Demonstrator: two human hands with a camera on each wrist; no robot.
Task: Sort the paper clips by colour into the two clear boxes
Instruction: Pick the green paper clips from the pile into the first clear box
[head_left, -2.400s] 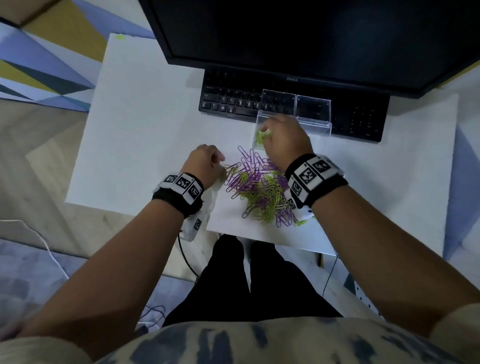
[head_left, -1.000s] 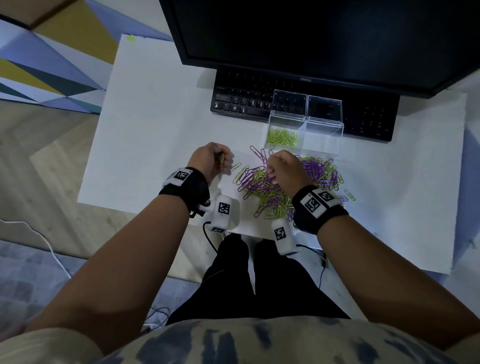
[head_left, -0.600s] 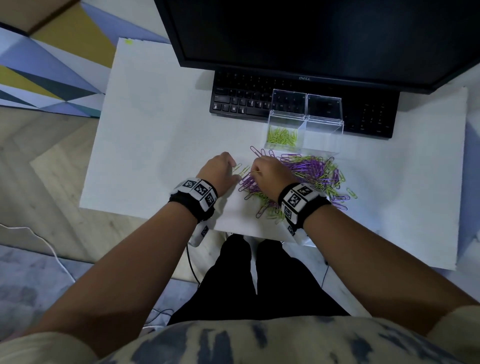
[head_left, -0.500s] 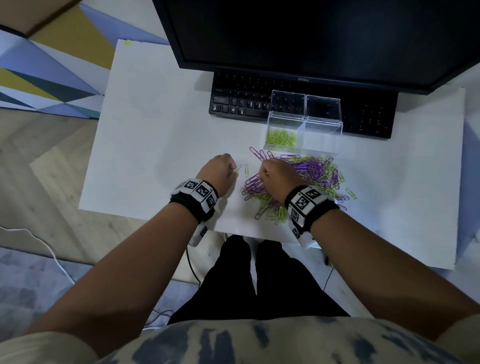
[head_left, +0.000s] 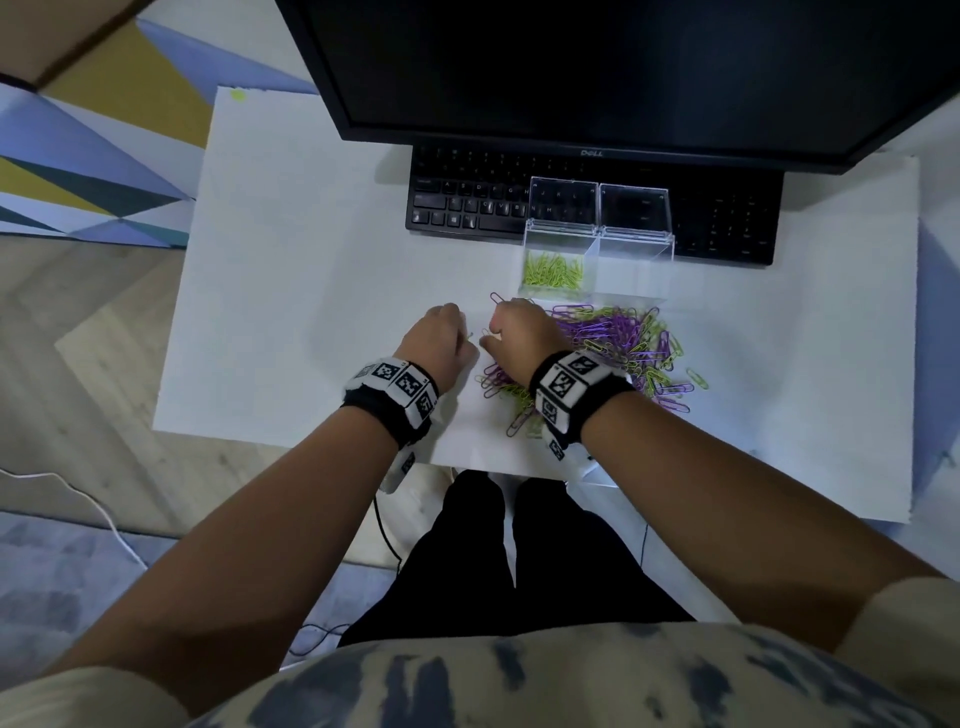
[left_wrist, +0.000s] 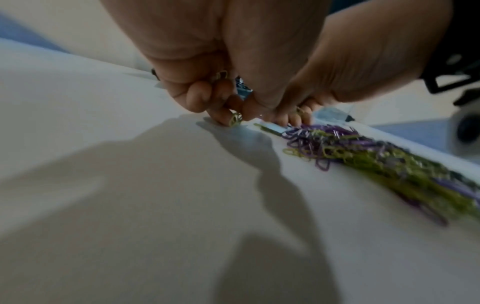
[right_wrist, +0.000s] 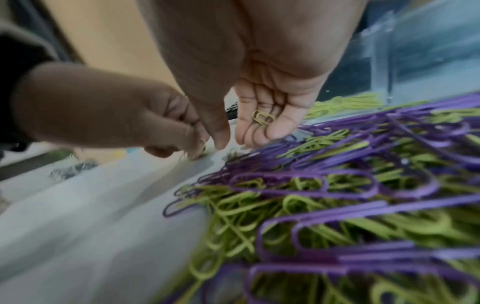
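On the white table (head_left: 291, 270), a green and purple paper clip pile (head_left: 618, 348) lies before two clear boxes (head_left: 597, 244). Left hand (head_left: 439, 338) pinches a green clip (left_wrist: 235, 120); right hand (head_left: 519, 338), fingers loosely bent, cradles another green clip (right_wrist: 262, 117).

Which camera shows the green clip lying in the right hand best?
The right wrist view: the green clip lies in plain sight on the curled fingers of the right hand. In the head view the back of that hand hides it. The left wrist view shows only a blurry glint there.
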